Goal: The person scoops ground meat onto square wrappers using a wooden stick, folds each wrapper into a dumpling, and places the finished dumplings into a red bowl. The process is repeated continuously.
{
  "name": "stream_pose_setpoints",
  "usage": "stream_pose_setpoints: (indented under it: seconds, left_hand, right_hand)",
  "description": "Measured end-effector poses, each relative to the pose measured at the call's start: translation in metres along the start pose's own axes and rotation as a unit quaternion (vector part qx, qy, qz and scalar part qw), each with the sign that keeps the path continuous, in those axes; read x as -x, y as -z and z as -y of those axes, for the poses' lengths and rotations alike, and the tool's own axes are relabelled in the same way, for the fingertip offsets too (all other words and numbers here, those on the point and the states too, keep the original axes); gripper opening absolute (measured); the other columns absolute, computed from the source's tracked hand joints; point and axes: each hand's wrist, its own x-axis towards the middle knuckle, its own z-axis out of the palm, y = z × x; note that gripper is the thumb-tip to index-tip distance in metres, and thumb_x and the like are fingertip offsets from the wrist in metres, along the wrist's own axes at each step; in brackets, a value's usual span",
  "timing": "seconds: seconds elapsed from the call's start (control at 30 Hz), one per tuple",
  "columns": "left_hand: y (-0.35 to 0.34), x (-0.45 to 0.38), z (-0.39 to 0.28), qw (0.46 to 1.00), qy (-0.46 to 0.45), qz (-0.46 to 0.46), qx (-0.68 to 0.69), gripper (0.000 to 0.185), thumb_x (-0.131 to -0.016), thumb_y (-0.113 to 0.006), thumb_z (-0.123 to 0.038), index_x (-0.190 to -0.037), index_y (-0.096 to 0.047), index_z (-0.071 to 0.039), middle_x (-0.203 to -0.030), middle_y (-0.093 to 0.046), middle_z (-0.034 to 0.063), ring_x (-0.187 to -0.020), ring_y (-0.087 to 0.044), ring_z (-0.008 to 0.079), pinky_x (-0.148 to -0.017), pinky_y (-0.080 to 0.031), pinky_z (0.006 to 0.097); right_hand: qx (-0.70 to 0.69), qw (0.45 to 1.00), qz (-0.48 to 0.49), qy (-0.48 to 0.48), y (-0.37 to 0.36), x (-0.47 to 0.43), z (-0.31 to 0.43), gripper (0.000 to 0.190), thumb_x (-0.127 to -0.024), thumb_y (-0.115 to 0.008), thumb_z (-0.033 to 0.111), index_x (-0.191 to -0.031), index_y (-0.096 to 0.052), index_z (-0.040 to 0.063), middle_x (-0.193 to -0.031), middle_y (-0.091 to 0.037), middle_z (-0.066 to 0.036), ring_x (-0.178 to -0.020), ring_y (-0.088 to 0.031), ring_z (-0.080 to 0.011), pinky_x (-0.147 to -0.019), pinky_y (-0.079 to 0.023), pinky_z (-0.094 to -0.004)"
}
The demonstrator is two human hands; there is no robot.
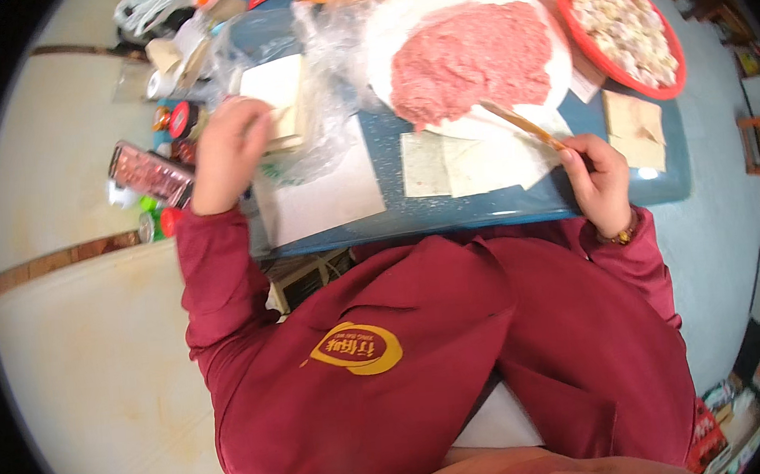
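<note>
My right hand [595, 179] grips a flat wooden stick [523, 123], whose far tip reaches the near edge of a mound of pink minced meat [473, 59]. The meat lies on a large white plate [382, 38]. Several thin, pale dough wrappers [484, 163] are spread in front of the plate, next to my right hand. At the left, my left hand [231, 138] is at the side of a stack of square dough wrappers [277, 85] on clear plastic. It is slightly blurred, its fingers partly hidden, so whether it pinches a wrapper is unclear.
A red plastic basket [562, 3] of filled dumplings stands at the back right. Below it lies a tan folded piece [635, 130]. White paper [324, 201] covers the blue table's [390, 150] front left. A phone [151, 174] and small jars [183, 120] crowd the left edge.
</note>
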Motion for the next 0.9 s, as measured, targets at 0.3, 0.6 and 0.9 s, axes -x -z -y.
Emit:
stream_pose_setpoints:
  seconds: [0.3, 0.6, 0.9]
  left_hand:
    - [0.003, -0.007, 0.01, 0.993, 0.04, 0.057, 0.095, 0.011, -0.091, -0.064, -0.005, -0.101, -0.066, 0.0, -0.107, -0.065, 0.0091, -0.103, -0.061, 0.0225, -0.092, -0.045, 0.0309]
    - [-0.006, -0.011, -0.003, 0.997, -0.028, 0.019, -0.066, 0.008, -0.09, -0.063, -0.004, -0.097, -0.063, 0.0, -0.103, -0.067, 0.0101, -0.1, -0.062, 0.023, -0.089, -0.046, 0.0313]
    - [0.004, 0.014, 0.022, 0.615, 0.044, -0.11, 0.779, 0.043, -0.104, -0.036, -0.019, -0.138, -0.046, 0.005, -0.142, -0.053, 0.016, -0.131, -0.051, 0.0292, -0.112, -0.039, 0.0426]
  right_hand:
    - [0.297, 0.952, 0.004, 0.075, 0.056, -0.021, 0.021, 0.011, -0.085, -0.072, 0.014, -0.084, -0.066, 0.005, -0.072, -0.062, -0.012, -0.065, -0.062, -0.0313, -0.059, -0.049, -0.0396]
    - [0.419, 0.864, 0.012, 0.281, 0.048, -0.055, 0.028, 0.019, -0.08, -0.075, 0.018, -0.074, -0.059, 0.01, -0.069, -0.056, -0.006, -0.064, -0.06, -0.0251, -0.057, -0.05, -0.0373]
    - [0.362, 0.88, 0.064, 0.301, 0.038, -0.065, 0.003, 0.019, -0.082, -0.073, 0.019, -0.074, -0.06, 0.008, -0.068, -0.056, -0.008, -0.064, -0.06, -0.0281, -0.06, -0.05, -0.0401]
